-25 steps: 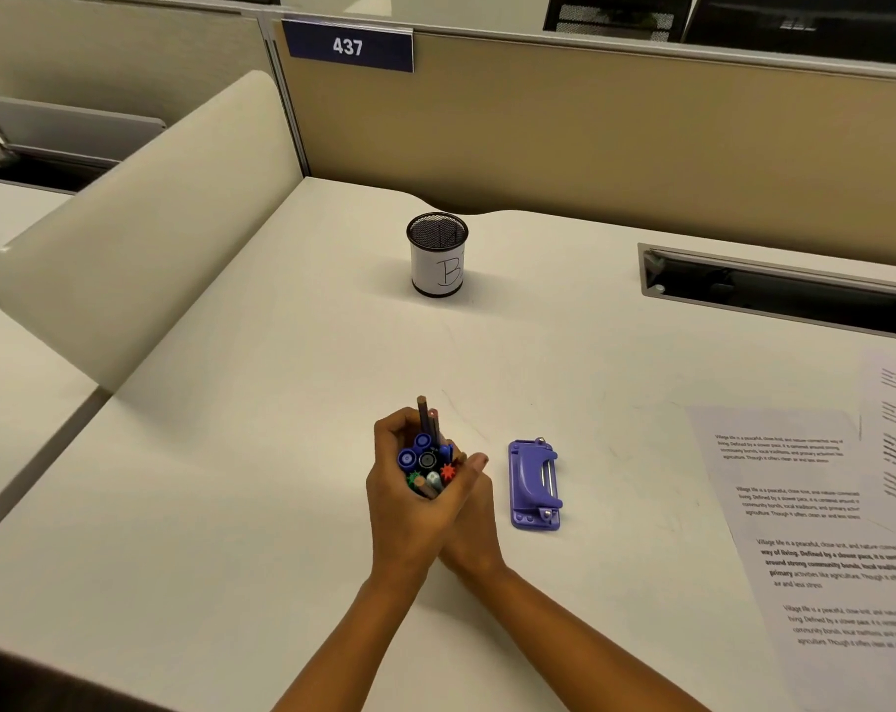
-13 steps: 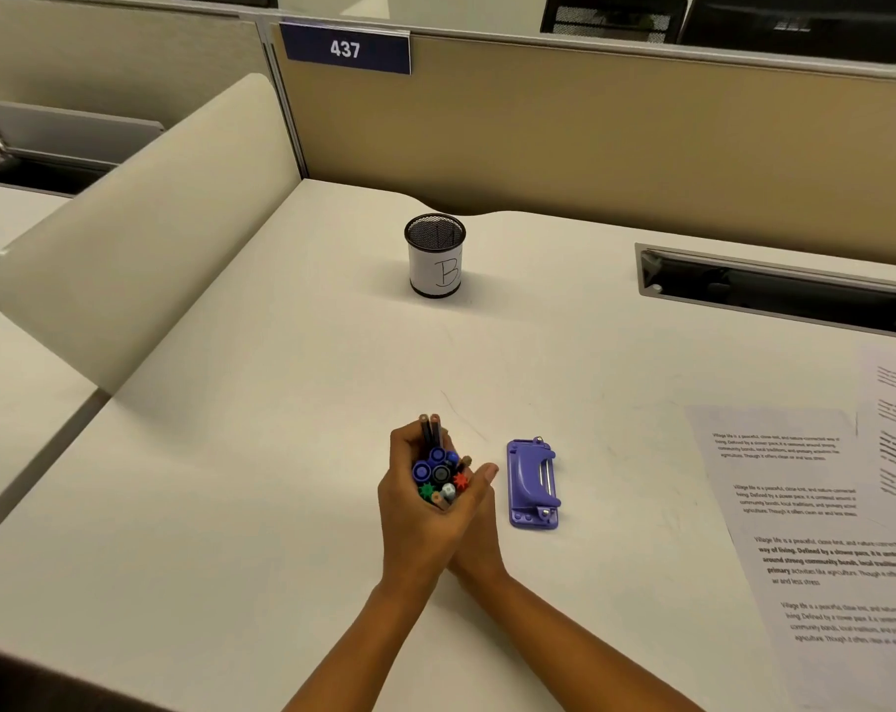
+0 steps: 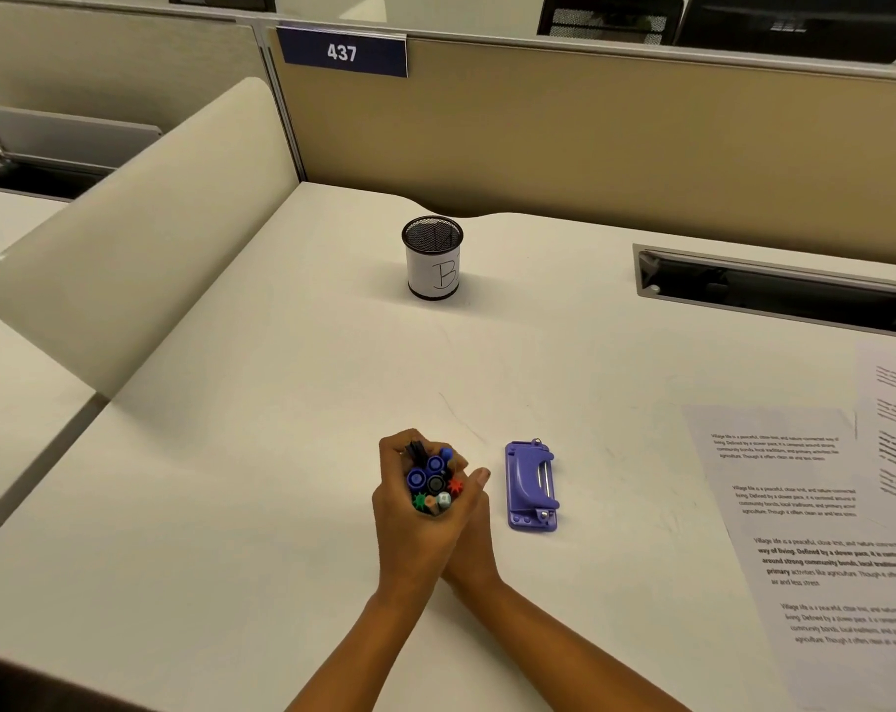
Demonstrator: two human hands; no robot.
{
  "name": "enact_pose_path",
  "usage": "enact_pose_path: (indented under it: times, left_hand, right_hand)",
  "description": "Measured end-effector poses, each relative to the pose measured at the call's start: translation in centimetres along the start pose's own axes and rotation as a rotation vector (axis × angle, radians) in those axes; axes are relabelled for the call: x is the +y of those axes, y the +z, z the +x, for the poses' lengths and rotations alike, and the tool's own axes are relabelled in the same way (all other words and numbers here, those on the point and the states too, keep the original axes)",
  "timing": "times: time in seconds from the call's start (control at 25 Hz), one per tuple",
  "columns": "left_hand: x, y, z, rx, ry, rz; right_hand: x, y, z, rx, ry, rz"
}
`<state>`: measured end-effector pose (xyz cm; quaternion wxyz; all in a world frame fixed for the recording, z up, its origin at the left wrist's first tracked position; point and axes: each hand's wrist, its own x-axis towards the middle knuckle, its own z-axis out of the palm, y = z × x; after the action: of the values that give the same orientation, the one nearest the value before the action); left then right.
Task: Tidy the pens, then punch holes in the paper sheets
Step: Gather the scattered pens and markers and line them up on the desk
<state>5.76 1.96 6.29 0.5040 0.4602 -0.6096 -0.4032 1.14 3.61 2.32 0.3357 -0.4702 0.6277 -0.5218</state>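
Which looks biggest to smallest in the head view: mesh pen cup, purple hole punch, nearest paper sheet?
1. nearest paper sheet, clearly largest, though cut off by the frame.
2. purple hole punch and mesh pen cup look alike; the cup is farther away, so no ranking.

Upright pens, purple punch beside

Purple hole punch; black mesh cup
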Motion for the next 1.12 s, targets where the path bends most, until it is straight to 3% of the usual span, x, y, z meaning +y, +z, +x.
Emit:
enact_pose_path:
  times: [0.6,0.8,0.88,1.0,1.12]
  left_hand:
    - [-1.7,-0.6,0.1,-0.068,-0.033,0.062]
    - [-4.4,-1.5,-0.1,-0.303,-0.287,0.142]
    - [-2.7,-0.2,-0.6,-0.219,-0.418,0.125]
    - [-2.6,-0.2,0.2,-0.001,-0.291,0.148]
    - [-1.8,-3.1,2.4,0.042,-0.276,0.039]
  right_hand:
    - [0.4,-0.2,0.1,-0.025,0.007,-0.012]
    - [0.5,-0.2,0.1,-0.017,0.017,0.07]
    - [0.9,0.2,0.2,-0.027,0.031,0.038]
    - [1.1,0.2,0.3,-0.083,0.015,-0.052]
    - [1.5,-0.2,-0.2,-0.188,-0.122,-0.093]
